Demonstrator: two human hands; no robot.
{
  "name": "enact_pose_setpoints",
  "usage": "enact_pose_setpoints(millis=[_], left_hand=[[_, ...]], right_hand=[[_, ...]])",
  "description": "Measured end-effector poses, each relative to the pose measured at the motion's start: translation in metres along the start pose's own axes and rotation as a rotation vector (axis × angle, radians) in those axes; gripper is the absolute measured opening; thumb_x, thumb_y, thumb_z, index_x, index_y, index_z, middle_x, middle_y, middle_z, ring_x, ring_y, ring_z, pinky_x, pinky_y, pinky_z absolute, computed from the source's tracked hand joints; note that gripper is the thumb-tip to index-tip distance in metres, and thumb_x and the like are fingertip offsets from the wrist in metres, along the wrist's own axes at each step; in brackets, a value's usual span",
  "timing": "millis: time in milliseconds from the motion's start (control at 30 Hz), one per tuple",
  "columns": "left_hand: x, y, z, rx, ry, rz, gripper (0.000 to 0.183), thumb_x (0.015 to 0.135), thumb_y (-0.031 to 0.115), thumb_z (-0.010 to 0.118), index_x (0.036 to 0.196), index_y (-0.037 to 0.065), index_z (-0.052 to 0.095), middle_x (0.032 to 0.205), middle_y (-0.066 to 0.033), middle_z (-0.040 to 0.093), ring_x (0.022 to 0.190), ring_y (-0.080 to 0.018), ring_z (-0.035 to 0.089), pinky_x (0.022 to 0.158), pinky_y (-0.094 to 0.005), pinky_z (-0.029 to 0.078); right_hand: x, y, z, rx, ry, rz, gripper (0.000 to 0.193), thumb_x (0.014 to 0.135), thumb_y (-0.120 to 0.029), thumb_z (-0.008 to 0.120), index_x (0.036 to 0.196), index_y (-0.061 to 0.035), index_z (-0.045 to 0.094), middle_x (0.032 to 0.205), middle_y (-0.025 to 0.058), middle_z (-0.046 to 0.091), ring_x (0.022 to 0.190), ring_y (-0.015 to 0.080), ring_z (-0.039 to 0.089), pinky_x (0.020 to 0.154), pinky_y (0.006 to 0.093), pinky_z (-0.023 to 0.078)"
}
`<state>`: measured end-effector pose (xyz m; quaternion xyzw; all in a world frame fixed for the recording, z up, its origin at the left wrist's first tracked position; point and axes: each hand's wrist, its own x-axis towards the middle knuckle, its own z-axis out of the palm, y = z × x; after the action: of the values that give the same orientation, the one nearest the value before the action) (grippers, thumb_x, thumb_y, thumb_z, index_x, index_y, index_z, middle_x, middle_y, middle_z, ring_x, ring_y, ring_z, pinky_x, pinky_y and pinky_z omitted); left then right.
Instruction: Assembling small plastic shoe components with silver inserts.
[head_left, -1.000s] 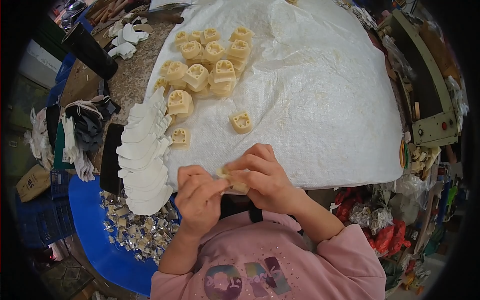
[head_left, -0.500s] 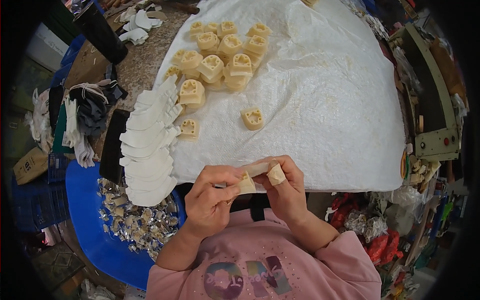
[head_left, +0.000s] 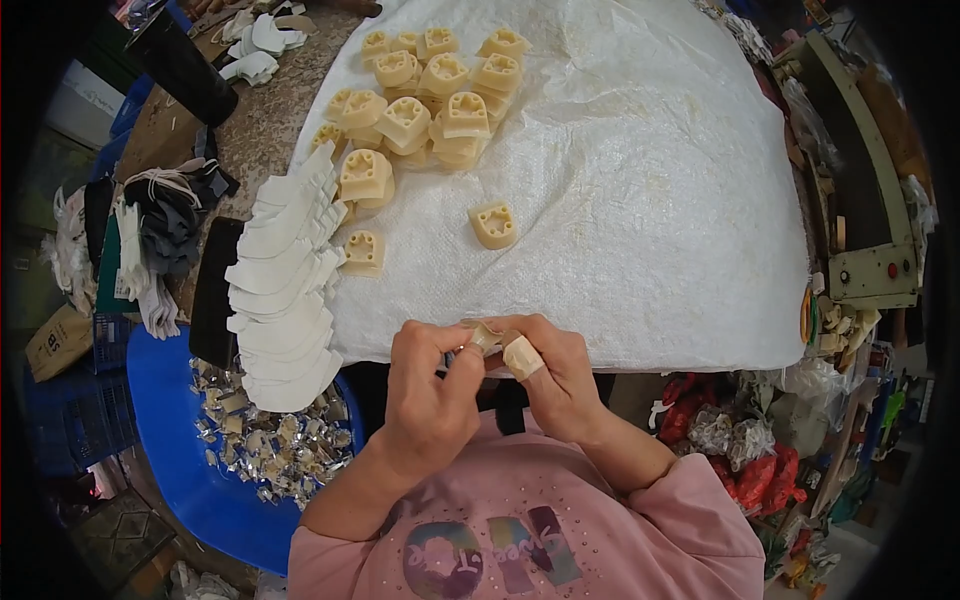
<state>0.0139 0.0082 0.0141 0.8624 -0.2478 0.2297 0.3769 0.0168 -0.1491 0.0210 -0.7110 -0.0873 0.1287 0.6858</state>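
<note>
A white sheet [head_left: 640,220] covers much of the counter [head_left: 268,115]. At near left sits a blue basin [head_left: 165,425]; overlapping white cut pieces [head_left: 285,300] run near to far beside it. Cream blocks [head_left: 405,122] crowd the far left, hiding one another. At the sheet's near edge, the left hand [head_left: 432,385] and right hand [head_left: 557,375] come together, fingertips pinching a small cream piece [head_left: 487,338]. Its visible part slants from far left to near right; fingers cover its ends, so which way it points cannot be told.
</note>
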Motion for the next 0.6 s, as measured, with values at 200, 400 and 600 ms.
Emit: enact_pose_setpoints(millis=[200,400,600], left_hand=[[-0.005,-0.013,-0.004,-0.515,0.034,-0.239,0.017,0.078,-0.012,0.062,0.08,0.0,0.051,0.094,-0.0166,0.059,0.086,-0.0254,0.063,0.073,-0.0317,0.052],[-0.006,-0.013,-0.002,-0.652,-0.042,-0.122,0.02,0.071,-0.019,0.059,0.078,-0.002,0.051,0.093,-0.016,0.059,0.088,-0.0277,0.064,0.073,-0.0315,0.053],[-0.003,-0.011,-0.003,-0.468,-0.068,-0.166,0.018,0.072,-0.017,0.06,0.078,-0.001,0.052,0.092,-0.0154,0.059,0.08,-0.0245,0.062,0.065,-0.0281,0.051]], right_hand=[[0.021,0.01,-0.026,0.084,-0.17,0.012,0.026,0.092,-0.014,0.055,0.112,0.003,0.056,0.101,0.0111,0.064,0.093,0.0168,0.061,0.083,0.0307,0.049],[0.031,0.013,-0.033,0.354,-0.341,0.127,0.039,0.082,-0.013,0.07,0.114,0.002,0.054,0.1,0.0113,0.064,0.095,0.0159,0.06,0.087,0.0305,0.048],[0.034,0.016,-0.029,0.014,-0.3,-0.01,0.04,0.082,-0.013,0.069,0.117,-0.0004,0.052,0.087,0.0093,0.066,0.084,0.0151,0.063,0.079,0.0302,0.05]])
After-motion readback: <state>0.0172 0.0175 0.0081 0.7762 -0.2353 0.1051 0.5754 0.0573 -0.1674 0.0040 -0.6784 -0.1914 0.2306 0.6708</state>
